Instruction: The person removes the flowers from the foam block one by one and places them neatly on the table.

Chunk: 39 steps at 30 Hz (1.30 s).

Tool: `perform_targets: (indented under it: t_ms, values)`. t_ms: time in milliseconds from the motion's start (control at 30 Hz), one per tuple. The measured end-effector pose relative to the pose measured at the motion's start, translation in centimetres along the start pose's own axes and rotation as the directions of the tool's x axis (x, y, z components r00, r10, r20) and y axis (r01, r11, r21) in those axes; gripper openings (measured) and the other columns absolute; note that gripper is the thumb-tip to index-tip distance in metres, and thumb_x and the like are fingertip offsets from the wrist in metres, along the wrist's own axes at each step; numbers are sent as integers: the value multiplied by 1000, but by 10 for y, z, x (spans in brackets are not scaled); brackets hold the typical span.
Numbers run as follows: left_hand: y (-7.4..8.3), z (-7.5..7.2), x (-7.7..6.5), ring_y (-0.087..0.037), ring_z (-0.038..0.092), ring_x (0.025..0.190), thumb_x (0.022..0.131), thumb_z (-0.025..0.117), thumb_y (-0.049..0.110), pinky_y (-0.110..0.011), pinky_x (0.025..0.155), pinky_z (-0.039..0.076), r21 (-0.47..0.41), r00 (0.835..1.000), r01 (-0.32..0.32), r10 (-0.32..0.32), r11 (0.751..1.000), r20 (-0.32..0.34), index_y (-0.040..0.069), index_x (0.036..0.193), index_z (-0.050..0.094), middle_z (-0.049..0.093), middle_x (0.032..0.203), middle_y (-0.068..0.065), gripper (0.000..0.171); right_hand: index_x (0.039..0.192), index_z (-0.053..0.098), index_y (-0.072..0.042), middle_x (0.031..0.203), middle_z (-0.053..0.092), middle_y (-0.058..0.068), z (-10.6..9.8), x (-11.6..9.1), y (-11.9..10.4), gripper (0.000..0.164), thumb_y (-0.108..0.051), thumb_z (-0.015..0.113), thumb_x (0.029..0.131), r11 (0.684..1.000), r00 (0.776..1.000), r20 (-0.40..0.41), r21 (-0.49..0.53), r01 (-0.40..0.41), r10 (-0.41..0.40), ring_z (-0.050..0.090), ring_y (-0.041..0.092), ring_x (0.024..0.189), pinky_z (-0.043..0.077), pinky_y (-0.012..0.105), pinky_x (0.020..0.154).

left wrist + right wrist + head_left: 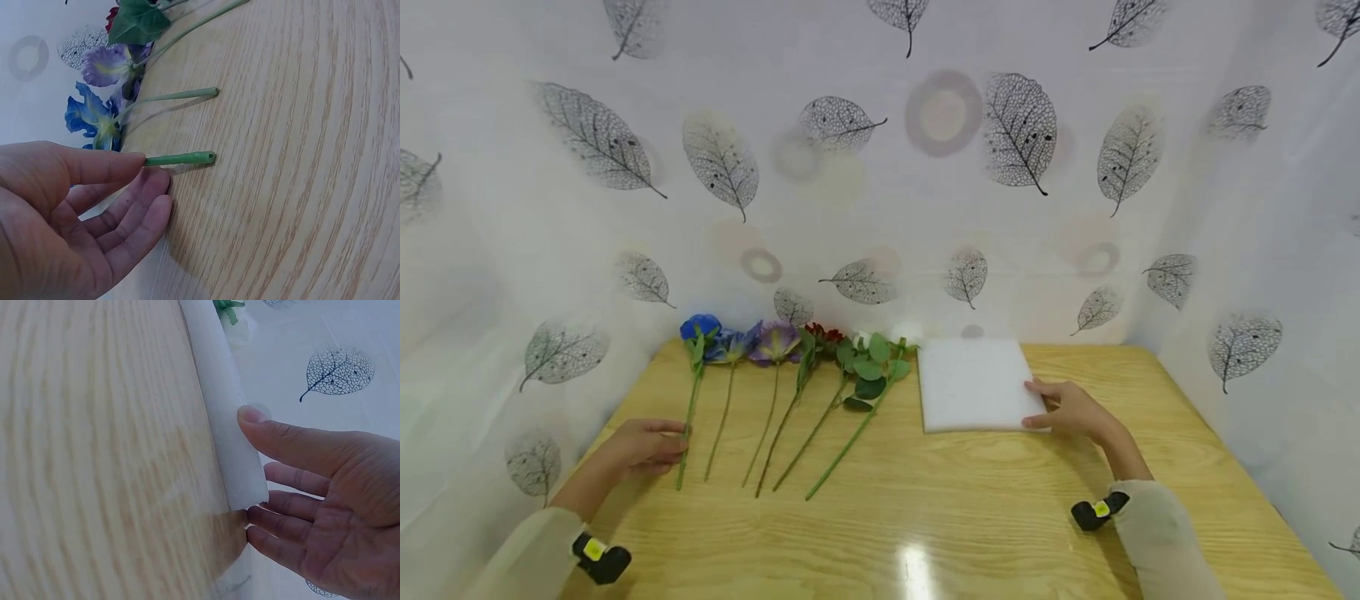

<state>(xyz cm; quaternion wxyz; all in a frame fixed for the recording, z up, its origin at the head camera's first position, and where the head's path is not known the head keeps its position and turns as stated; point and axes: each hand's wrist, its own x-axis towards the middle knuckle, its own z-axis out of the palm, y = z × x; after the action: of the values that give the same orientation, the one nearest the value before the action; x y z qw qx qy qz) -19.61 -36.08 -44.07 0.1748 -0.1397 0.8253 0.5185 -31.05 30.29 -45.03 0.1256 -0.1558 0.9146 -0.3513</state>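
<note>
On the left of the table lies a blue artificial flower [702, 326] with a long green stem [181, 159]. My left hand [643, 446] pinches this stem near its lower end between thumb and index finger, the other fingers loosely bent below. A flat white foam board [973, 385] lies at the back right. At its near right corner is my right hand [1071, 408], with the thumb [255, 415] against the foam and the relaxed fingers along its side edge.
More artificial flowers lie in a row: a lighter blue one [732, 344], a purple one [777, 342], a dark red one [824, 335], and leafy green stems [872, 367] with white blooms. The wooden table [970, 500] meets a leaf-printed curtain [865, 200] behind.
</note>
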Motion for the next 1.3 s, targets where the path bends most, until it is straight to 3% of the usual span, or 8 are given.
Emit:
perform_targets:
  t_ms: [267,533,900,1133,1300]
  values:
    - [0,-2,1,-10,70,81,97,66,8,-30,74,62,-20,1000,18,-17,1000,20,-16,150,33,74,92,7,66,150,42,7,159,28,34,1,1,3,85,-30,84,86,1000,1000,2,11,-5,5,30,53,146,32,62,117]
    - [3,-5,5,-10,71,86,98,66,13,-31,77,62,23,999,19,-20,1000,27,-15,153,26,74,97,5,73,150,42,6,159,27,34,2,1,5,85,-31,84,85,1000,1000,1,13,0,0,30,54,145,32,62,117]
    - [9,-4,7,-12,72,90,98,67,16,-32,78,62,24,999,14,-15,1000,33,-16,152,26,76,102,3,75,151,43,4,160,28,33,1,1,4,85,-32,84,86,1000,1000,-2,0,-17,17,30,53,146,32,63,117]
    - [13,-5,10,-21,72,99,99,65,19,-39,87,62,79,999,-16,13,997,38,-21,150,22,74,113,-17,77,150,43,5,159,28,33,1,2,4,85,-32,84,86,1000,1000,-5,-4,-18,18,31,53,146,32,63,117]
    - [18,-4,15,-46,61,121,102,60,24,-44,93,58,152,999,-38,39,988,1,-19,151,23,53,138,-39,75,151,42,5,159,28,34,0,0,2,85,-31,83,86,1000,1000,-2,-10,-19,19,31,53,145,33,62,117]
